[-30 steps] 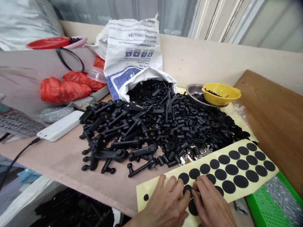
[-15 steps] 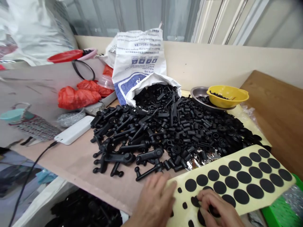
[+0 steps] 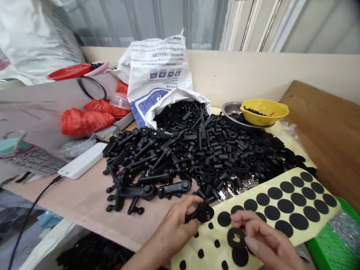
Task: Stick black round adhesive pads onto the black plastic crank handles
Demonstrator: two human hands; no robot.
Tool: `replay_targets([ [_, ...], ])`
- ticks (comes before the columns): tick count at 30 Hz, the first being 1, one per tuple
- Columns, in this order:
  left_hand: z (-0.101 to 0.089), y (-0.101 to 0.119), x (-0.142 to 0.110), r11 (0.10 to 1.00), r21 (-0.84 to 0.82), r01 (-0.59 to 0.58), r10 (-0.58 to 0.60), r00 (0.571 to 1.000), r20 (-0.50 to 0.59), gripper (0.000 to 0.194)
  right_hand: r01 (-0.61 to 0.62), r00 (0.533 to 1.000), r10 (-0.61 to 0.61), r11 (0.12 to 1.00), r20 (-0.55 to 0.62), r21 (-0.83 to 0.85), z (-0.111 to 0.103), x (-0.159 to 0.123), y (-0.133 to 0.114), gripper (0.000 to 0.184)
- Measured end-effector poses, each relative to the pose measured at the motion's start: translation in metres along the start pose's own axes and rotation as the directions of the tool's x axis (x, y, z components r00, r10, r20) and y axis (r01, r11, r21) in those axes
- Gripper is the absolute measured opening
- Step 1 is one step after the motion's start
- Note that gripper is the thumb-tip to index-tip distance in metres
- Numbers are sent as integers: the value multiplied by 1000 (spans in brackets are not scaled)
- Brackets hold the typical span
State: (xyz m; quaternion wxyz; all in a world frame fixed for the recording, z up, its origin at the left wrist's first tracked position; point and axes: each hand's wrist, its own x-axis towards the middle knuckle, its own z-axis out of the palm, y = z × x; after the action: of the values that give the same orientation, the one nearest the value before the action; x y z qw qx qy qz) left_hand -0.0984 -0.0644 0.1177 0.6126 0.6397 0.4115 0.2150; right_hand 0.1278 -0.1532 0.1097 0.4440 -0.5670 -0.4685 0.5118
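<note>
My left hand [image 3: 178,221] is closed around a black crank handle [image 3: 205,213], its round end facing up over the edge of a yellow sticker sheet [image 3: 208,240]. Between the thumb and fingers of my right hand [image 3: 263,238] is a black ring sticker [image 3: 230,237] with a hole in its middle. It overlaps a round black sticker [image 3: 240,258] below it; whether the two touch, I cannot tell. Rows of round black stickers cover the right of the sheet, and small black dots sit at its left. More crank handles [image 3: 137,191] lie heaped beyond my hands.
A printed white sack [image 3: 160,60] spills black parts across the table. Small black cylinders [image 3: 225,153] and metal clips [image 3: 233,187] lie nearby. A yellow bowl [image 3: 264,112] rests on a metal bowl [image 3: 230,108]. A white phone-like device [image 3: 83,161] with a cable lies left; a green basket [image 3: 326,240] stands right.
My left hand has taken up a crank handle from the front of the pile. My right hand has lifted a ring sticker from the sheet. The view has shifted slightly.
</note>
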Motion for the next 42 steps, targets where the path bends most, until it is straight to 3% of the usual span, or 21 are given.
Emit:
replay_targets([
  [2,10,1,4,973,-220,69,-52,995,81,38,-17,999,21,993,-37,114,9,2,-4,19],
  [5,24,0,8,939,-318,133,-94,986,136,40,-48,995,63,980,-75,195,18,4,-7,24],
  [11,33,1,10,931,-320,177,-138,981,139,49,-58,991,75,987,-114,147,21,6,-6,26],
  [19,35,-8,6,964,-237,117,-87,987,134,52,-63,990,81,987,-118,149,22,7,-1,21],
  [27,35,-22,4,974,-206,90,-57,985,162,38,-78,990,87,993,-113,87,23,8,-1,23],
  [42,30,-3,0,997,-79,20,-8,989,146,28,-58,991,58,998,-118,7,24,9,-1,22],
])
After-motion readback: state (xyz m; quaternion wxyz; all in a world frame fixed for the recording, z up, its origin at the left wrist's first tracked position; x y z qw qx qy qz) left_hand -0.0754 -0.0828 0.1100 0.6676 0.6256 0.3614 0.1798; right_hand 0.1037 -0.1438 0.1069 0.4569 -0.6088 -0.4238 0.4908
